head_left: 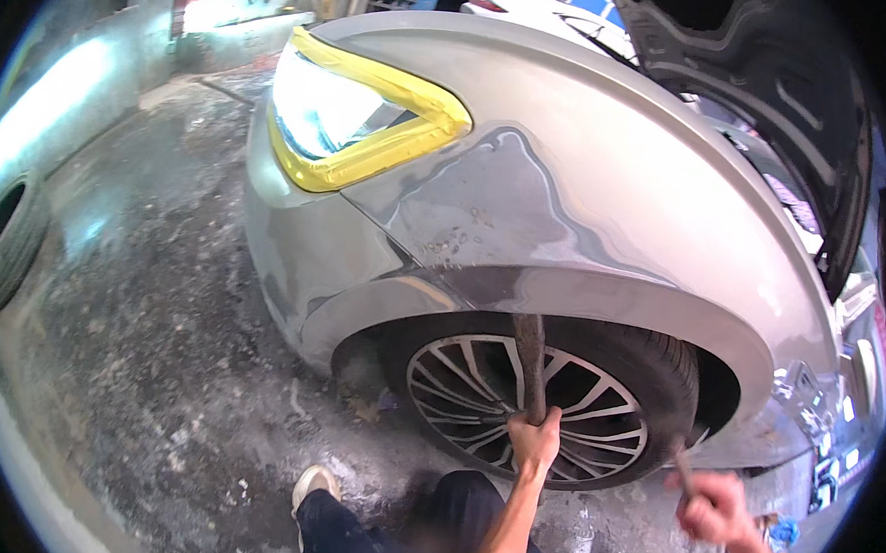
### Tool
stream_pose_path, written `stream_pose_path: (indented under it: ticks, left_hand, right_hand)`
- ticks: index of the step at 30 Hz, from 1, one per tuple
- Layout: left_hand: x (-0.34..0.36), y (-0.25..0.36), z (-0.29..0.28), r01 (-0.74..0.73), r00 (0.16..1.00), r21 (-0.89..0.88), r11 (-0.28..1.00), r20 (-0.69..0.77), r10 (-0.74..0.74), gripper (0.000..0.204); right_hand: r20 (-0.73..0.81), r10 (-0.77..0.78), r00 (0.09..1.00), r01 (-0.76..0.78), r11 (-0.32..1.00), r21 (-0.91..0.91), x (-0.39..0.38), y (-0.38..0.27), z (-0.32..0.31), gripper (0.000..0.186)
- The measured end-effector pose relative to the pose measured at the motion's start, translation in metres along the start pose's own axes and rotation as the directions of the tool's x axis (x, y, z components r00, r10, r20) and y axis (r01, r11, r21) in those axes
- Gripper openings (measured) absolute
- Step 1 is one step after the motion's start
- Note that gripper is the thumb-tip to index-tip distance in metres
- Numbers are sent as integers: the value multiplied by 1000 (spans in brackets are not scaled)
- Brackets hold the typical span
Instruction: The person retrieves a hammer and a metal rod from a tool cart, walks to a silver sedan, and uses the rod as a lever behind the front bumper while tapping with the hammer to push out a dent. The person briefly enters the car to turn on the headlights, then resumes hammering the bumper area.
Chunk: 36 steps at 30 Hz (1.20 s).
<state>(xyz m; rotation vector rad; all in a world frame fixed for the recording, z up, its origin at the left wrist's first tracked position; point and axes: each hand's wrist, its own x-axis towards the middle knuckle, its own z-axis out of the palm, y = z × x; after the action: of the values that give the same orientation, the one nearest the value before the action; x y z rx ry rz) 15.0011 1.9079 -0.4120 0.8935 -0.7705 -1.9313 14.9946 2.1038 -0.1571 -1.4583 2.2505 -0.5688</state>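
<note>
My left hand (537, 438) is wrapped around a long, worn brown bar (531, 367) that stands nearly upright in front of the wheel (478, 375). The bar's upper end meets the lip of the wheel arch; whether it goes behind the lip I cannot tell. Above it, the silver car fender (598, 168) shows a bare grey sanded patch (474, 200) with small pitted marks. Low at the right, my right hand (714, 508) is closed on a motion-blurred tool with a slim brown handle (684, 472); its head cannot be made out.
Yellow masking tape (377, 160) frames the lit headlight (329, 102). A raised dark hood (754, 90) overhangs the right side. A loose tire (10, 239) leans by the left wall. Behind stands a white car (560, 25). My shoe (316, 481) rests on the stained concrete floor (165, 321).
</note>
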Motion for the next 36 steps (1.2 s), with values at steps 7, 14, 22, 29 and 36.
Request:
stream_pose_path:
  ticks: [7,14,22,29,36]
  left_hand:
    - [2,-3,-3,-117,992,71,991,-30,119,34]
    - [3,2,-5,-31,999,81,996,39,28,32]
    - [3,10,-4,-91,996,27,995,-15,92,29]
    - [3,10,-5,-2,999,86,996,38,-1,35]
    - [3,8,-4,39,999,93,995,9,-40,37]
  right_hand:
    - [-127,-562,817,325,631,-705,111,-148,-11,51]
    - [-15,-624,781,359,469,-807,174,-188,26,69]
    - [-43,-702,711,308,366,-878,174,-191,38,78]
    - [-31,-685,728,345,405,-847,179,-183,39,76]
    - [-98,-631,770,273,464,-843,179,-177,43,73]
